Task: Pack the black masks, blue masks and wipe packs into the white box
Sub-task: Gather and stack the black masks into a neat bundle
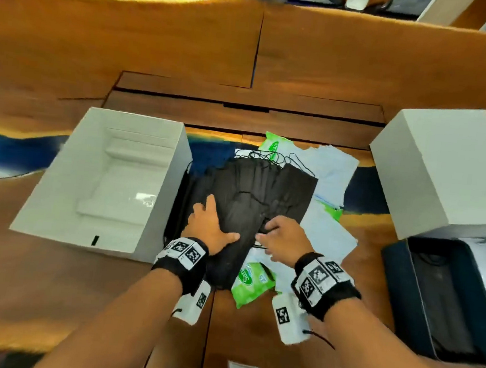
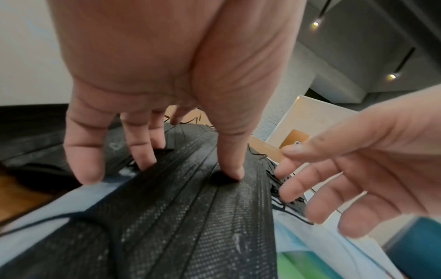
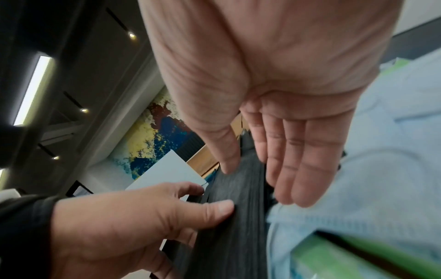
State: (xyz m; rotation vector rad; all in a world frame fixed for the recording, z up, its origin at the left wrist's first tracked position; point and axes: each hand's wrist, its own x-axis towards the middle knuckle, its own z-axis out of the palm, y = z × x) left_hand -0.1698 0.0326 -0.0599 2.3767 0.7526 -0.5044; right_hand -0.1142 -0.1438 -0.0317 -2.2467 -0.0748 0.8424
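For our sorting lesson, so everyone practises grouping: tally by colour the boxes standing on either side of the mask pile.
White: 2, the left white box and the right white box
Dark: 1, the dark box
Total: 3

Mostly covered by black masks (image 1: 249, 196) and blue masks (image 1: 336, 175): far wipe pack (image 1: 273, 145); partly covered: near wipe pack (image 1: 251, 285). Cut off at the right edge: dark box (image 1: 395, 269). Pack print unreadable through wrist-view blur.

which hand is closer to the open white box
Left. The left hand rests on the black masks beside the open white box; the right hand is farther off, at the masks' right edge.
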